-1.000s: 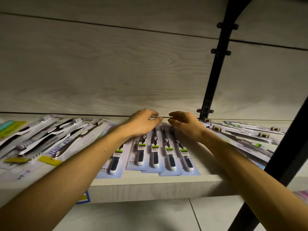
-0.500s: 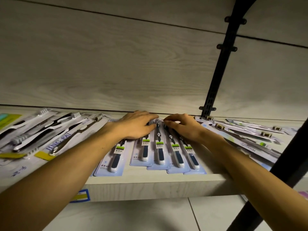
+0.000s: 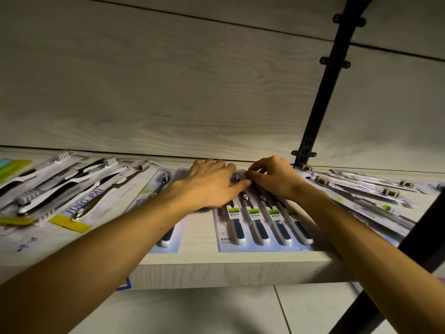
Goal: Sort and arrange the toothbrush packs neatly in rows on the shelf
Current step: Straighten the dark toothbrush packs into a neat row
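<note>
Several blue toothbrush packs (image 3: pixel 266 229) lie overlapped in a tight row on the wooden shelf (image 3: pixel 240 270), handles toward the front edge. One more blue pack (image 3: pixel 166 238) lies apart to their left, partly under my left forearm. My left hand (image 3: pixel 209 185) rests palm down across the upper ends of the packs, index finger stretched to the right. My right hand (image 3: pixel 277 179) has its fingers curled and pinched on the top ends of the overlapped row, which it hides. The two hands touch at the fingertips.
White and dark "JING PAI" toothbrush packs (image 3: pixel 81 196) spread over the shelf's left part. Long packs (image 3: pixel 361 200) lie fanned at the right. A black slotted upright (image 3: pixel 320 97) runs up the back panel. A black post (image 3: pixel 423 237) crosses the right front corner.
The overlapped blue packs have been pushed together and to the right, leaving a bare gap beside the single left pack. Both hands stay at the packs' top ends.
</note>
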`<action>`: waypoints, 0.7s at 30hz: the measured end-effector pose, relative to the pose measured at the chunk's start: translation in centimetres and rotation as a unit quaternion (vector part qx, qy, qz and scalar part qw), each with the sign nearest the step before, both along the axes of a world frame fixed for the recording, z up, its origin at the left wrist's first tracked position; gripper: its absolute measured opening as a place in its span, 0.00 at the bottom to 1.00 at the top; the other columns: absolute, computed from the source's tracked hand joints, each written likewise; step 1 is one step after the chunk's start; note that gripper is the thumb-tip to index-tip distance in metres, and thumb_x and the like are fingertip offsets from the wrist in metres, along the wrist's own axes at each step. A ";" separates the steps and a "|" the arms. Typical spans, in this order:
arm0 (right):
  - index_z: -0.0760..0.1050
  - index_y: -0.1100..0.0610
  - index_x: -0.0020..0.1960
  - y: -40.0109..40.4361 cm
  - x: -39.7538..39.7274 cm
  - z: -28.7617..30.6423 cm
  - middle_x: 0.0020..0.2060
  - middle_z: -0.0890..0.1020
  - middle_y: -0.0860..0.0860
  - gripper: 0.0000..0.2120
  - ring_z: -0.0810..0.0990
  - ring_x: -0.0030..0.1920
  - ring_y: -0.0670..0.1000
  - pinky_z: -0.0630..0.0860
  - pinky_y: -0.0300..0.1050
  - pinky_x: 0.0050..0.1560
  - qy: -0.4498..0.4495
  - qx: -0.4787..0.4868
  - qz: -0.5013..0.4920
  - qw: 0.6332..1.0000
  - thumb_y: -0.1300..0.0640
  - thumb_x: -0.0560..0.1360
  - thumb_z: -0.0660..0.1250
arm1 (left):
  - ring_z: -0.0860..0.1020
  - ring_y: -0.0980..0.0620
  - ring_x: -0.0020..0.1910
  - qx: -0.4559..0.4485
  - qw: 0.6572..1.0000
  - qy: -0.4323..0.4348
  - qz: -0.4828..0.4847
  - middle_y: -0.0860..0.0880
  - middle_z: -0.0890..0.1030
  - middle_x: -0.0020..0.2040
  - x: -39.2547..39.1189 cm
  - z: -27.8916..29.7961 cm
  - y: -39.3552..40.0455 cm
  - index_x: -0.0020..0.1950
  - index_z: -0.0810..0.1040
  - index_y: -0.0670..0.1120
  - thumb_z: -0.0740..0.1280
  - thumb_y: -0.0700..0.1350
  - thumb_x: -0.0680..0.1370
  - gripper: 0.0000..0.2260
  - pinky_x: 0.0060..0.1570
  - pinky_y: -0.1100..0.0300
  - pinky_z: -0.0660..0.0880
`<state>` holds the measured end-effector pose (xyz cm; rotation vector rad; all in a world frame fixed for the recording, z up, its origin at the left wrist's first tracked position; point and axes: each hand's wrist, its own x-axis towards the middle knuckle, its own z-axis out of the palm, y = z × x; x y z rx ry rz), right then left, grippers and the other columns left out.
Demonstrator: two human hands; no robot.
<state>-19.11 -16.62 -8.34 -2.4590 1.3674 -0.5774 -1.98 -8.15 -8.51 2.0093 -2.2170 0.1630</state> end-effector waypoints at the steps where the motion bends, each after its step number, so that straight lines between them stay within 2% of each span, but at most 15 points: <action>1: 0.83 0.52 0.57 0.0 -0.1 0.1 0.52 0.85 0.53 0.13 0.82 0.50 0.52 0.80 0.52 0.53 0.001 -0.005 -0.007 1.000 0.46 0.79 0.66 | 0.75 0.44 0.63 0.010 0.999 0.036 0.003 0.46 0.77 0.67 0.3 0.5 -0.1 0.71 0.70 0.51 0.50 0.71 0.79 0.31 0.61 0.47 0.71; 3: 0.83 0.52 0.57 0.0 -0.3 0.3 0.52 0.85 0.53 0.14 0.82 0.50 0.53 0.81 0.54 0.54 0.007 -0.011 -0.013 1.000 0.45 0.79 0.65 | 0.75 0.45 0.65 0.013 0.989 0.141 0.031 0.47 0.75 0.70 1.5 2.0 -0.4 0.74 0.69 0.52 0.54 0.72 0.77 0.33 0.63 0.47 0.73; 5: 0.81 0.50 0.60 0.1 -0.3 0.3 0.56 0.84 0.51 0.15 0.81 0.54 0.52 0.78 0.51 0.56 0.008 -0.016 0.002 1.000 0.44 0.80 0.64 | 0.74 0.45 0.67 -0.007 0.978 0.192 0.087 0.48 0.74 0.72 3.8 3.6 -0.3 0.74 0.70 0.53 0.60 0.71 0.76 0.32 0.65 0.48 0.73; 7: 0.78 0.48 0.65 0.4 0.0 0.1 0.62 0.81 0.48 0.18 0.78 0.61 0.51 0.74 0.49 0.61 -0.010 -0.011 0.039 0.999 0.42 0.80 0.63 | 0.76 0.46 0.64 0.022 0.970 0.202 0.131 0.48 0.77 0.69 6.5 4.4 0.3 0.71 0.73 0.52 0.66 0.67 0.75 0.29 0.66 0.48 0.72; 9: 0.75 0.44 0.68 0.8 0.3 0.1 0.65 0.78 0.45 0.23 0.76 0.63 0.49 0.72 0.51 0.64 -0.030 0.011 0.077 0.997 0.36 0.77 0.64 | 0.79 0.46 0.58 0.074 0.961 0.222 0.145 0.47 0.82 0.61 7.9 4.2 0.9 0.65 0.79 0.49 0.71 0.61 0.75 0.23 0.64 0.48 0.74; 12: 0.72 0.39 0.69 1.4 0.8 0.0 0.63 0.78 0.43 0.27 0.75 0.57 0.46 0.70 0.46 0.56 -0.024 0.056 0.111 0.992 0.32 0.72 0.67 | 0.81 0.47 0.54 0.090 0.958 0.232 0.144 0.47 0.84 0.54 7.7 3.7 0.9 0.58 0.83 0.48 0.77 0.55 0.72 0.19 0.62 0.50 0.76; 13: 0.73 0.39 0.69 1.6 0.9 -0.1 0.62 0.78 0.43 0.27 0.76 0.57 0.46 0.72 0.45 0.55 -0.010 0.050 0.119 0.992 0.32 0.72 0.67 | 0.81 0.48 0.54 0.092 0.957 0.234 0.142 0.49 0.84 0.53 7.4 3.6 0.8 0.58 0.83 0.48 0.78 0.54 0.71 0.18 0.63 0.50 0.76; 16: 0.75 0.40 0.67 1.8 1.1 -0.2 0.63 0.80 0.43 0.25 0.78 0.59 0.47 0.76 0.49 0.60 -0.001 0.030 0.127 0.991 0.33 0.73 0.68 | 0.81 0.50 0.53 0.095 0.957 0.242 0.129 0.51 0.84 0.52 7.2 3.3 0.3 0.57 0.84 0.49 0.79 0.51 0.70 0.17 0.63 0.53 0.76; 21: 0.76 0.42 0.67 1.6 0.9 -0.4 0.62 0.81 0.45 0.22 0.78 0.58 0.48 0.76 0.49 0.60 -0.002 0.019 0.135 0.991 0.36 0.75 0.67 | 0.80 0.55 0.56 0.141 0.953 0.254 0.087 0.54 0.84 0.54 8.2 3.5 0.4 0.59 0.84 0.50 0.80 0.48 0.69 0.18 0.59 0.60 0.73</action>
